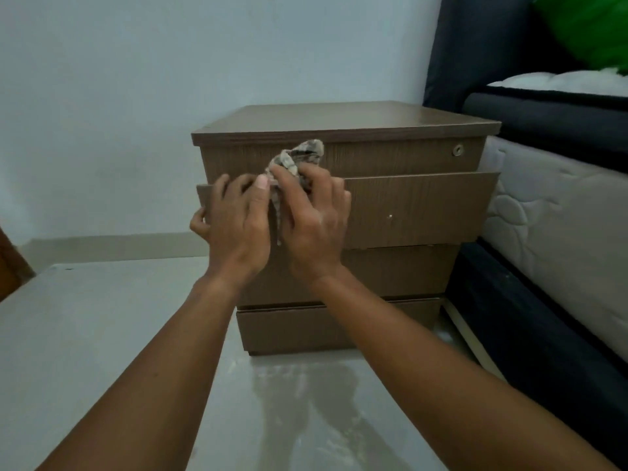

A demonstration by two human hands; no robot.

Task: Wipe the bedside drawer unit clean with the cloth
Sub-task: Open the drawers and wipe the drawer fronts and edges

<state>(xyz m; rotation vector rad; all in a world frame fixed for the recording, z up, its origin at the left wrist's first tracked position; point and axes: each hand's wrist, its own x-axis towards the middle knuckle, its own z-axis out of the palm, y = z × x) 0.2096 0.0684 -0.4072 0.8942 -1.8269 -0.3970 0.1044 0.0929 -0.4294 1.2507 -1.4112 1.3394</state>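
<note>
Gripping the bunched cloth (295, 158), right hand (311, 219) has its fingers curled around it, pressed at the top edge of the pulled-out second drawer front (418, 209). Left hand (234, 222) is just beside it, fingers hooked over that edge at the left corner, holding no cloth. Drawer unit (346, 120) directly ahead; the unwiped edge runs rightward from the right hand, so that hand is better placed for the sweep.

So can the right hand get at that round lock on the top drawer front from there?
Probably yes: the lock sits exposed, with bare drawer front between it and the right hand, which holds the cloth.
</note>
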